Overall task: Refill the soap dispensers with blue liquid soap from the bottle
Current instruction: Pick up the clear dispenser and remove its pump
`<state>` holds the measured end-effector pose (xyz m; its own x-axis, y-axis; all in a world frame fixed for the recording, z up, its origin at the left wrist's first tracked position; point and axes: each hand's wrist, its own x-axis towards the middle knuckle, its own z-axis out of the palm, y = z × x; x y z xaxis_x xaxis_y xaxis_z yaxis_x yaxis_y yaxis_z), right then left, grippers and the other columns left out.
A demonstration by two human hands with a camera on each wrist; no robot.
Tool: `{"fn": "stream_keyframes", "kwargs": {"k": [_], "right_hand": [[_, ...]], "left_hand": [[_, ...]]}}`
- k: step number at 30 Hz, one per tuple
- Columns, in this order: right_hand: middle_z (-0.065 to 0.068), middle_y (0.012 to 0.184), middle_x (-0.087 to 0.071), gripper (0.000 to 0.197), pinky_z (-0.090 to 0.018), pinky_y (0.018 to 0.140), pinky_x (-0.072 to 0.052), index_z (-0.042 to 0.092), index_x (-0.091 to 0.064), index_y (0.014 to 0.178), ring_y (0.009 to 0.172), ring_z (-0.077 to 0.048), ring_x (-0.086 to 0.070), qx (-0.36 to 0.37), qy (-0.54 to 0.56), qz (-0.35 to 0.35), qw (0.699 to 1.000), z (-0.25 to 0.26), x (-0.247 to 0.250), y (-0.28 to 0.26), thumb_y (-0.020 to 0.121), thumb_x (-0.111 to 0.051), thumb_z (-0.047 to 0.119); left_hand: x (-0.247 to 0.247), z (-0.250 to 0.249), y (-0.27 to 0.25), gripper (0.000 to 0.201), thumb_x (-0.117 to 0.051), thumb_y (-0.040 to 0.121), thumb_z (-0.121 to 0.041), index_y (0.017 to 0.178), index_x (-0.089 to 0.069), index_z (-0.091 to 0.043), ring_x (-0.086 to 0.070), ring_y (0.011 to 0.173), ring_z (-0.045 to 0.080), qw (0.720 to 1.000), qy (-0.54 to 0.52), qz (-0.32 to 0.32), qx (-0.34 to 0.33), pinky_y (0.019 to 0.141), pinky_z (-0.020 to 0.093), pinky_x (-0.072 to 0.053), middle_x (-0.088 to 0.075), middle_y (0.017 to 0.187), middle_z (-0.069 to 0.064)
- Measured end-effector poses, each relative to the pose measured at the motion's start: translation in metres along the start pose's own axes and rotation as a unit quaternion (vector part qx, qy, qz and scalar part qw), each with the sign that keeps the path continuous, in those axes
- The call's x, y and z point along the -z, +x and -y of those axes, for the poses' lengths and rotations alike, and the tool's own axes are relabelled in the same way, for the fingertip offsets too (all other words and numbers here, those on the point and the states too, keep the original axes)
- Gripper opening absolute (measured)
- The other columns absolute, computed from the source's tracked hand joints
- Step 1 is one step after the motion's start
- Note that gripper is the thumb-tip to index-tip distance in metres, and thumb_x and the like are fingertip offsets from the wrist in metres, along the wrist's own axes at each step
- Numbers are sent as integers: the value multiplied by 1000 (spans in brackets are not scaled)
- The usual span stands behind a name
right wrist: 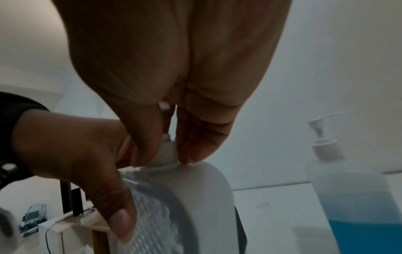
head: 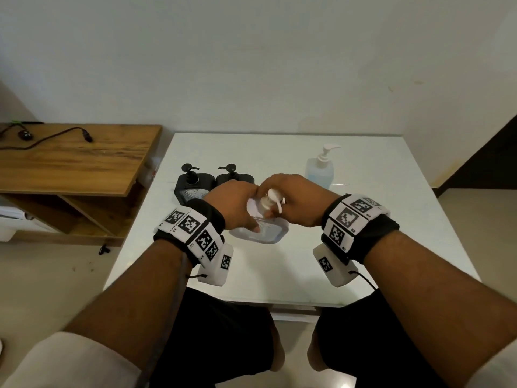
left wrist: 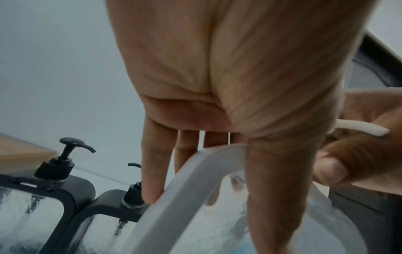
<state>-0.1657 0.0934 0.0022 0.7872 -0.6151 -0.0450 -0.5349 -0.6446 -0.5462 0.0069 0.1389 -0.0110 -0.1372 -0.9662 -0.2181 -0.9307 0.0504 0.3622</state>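
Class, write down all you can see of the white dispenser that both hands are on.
The white dispenser is a squarish clear container in a white frame with rounded corners, seemingly plastic, with a ribbed front. A white pump sits on top. It stands on the white table, nearest the person, before two black dispensers. The left hand grips its body; the right hand pinches the pump collar.

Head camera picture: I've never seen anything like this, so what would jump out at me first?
Probably the two hands meeting mid-table over a white soap dispenser: the left hand grips its body while the right hand pinches its pump collar. Next, the checkered marker bands strapped round both wrists. Behind the hands stand two black dispensers side by side, with a clear bottle of blue soap at the back right.
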Motion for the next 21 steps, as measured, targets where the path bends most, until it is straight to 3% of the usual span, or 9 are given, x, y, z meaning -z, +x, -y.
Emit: {"fn": "stream_keyframes", "kwargs": {"k": [3,6,8,11,15,18,21], "right_hand": [[0,117,-64,44,-26,83,-45,15,-59,126,97,-16,-57,-24,46,-34,998,2,7,-2,85,-70,8],[4,122,-58,57,-21,85,-37,20,-54,132,103,-9,-51,-64,81,-102,989,3,14,-7,82,-79,29],[4,116,-59,52,-22,84,-38,19,-56,129,100,-10,-53,-93,83,-157,980,3,19,-9,83,-78,31],[2,106,-62,47,-23,82,-49,17,-58,126,91,-14,-59,-95,135,-198,966,2,23,-20,83,-77,17],[-4,114,-60,56,-8,77,-47,17,-54,131,94,-7,-58,-51,235,-191,952,-1,24,-31,82,-71,-5],[-2,122,-50,77,-8,78,-43,24,-45,140,98,-1,-51,-83,192,-211,955,-9,21,-27,75,-84,11],[1,108,-52,83,-20,82,-42,25,-43,141,94,-9,-53,-141,180,-248,942,-17,20,-24,72,-88,32]], "left_hand": [[3,-5,4,57,-87,62,-39,110,-64,-20,-59,95,14,999,-33,-12,9,84,33,-49,-64,103,-6],[7,-17,8,47,-87,61,-43,94,-61,-21,-57,85,13,998,-55,-16,7,72,30,-47,-59,89,-9],[11,-24,11,47,-87,61,-46,92,-57,-25,-57,83,12,997,-73,-24,2,70,29,-47,-58,88,-10],[16,-31,10,53,-87,61,-47,101,-59,-26,-57,82,10,995,-95,-43,0,69,28,-47,-59,90,-11],[8,-34,11,54,-86,63,-45,106,-59,-26,-57,86,10,991,-116,-71,-8,72,27,-47,-60,95,-9],[-1,-35,15,51,-87,63,-44,102,-59,-28,-59,85,11,988,-133,-79,-13,71,28,-48,-62,92,-10],[-5,-35,18,46,-87,62,-40,98,-61,-27,-61,83,11,982,-160,-96,-11,72,31,-51,-64,89,-11]]}}
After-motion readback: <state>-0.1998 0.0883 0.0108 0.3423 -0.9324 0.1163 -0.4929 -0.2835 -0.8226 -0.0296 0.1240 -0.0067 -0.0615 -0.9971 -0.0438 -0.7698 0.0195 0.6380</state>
